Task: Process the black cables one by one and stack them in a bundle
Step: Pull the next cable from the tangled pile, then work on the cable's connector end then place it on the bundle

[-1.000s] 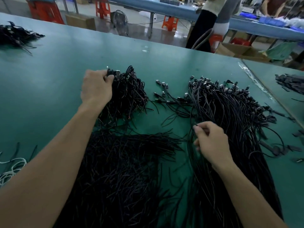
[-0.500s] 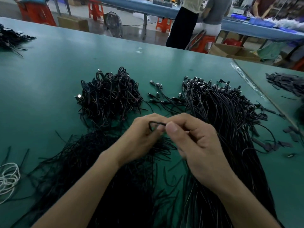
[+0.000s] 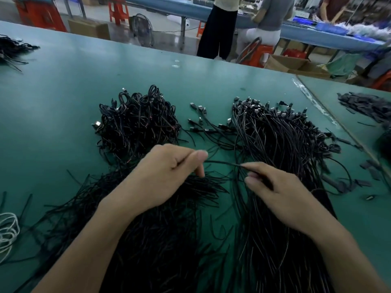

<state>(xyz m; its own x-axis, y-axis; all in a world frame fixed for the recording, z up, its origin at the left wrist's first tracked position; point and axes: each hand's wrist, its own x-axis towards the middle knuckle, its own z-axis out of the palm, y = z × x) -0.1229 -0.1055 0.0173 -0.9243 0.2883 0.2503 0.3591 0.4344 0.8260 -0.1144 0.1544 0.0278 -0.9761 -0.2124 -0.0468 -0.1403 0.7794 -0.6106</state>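
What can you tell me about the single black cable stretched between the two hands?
The black cable is thin and dark, with what looks like a smooth rubbery sheath. A short length of it runs nearly level and taut between the left hand and the right hand, each pinching it between thumb and fingers. It is held above the green table. Its ends cannot be seen.

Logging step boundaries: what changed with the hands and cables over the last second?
The left hand left the looped bundle and came back to the middle. The right hand drew one black cable from the loose pile. Both pinched it close together, then moved apart, so it now runs stretched between them. The looped bundle and loose pile stayed where they were.
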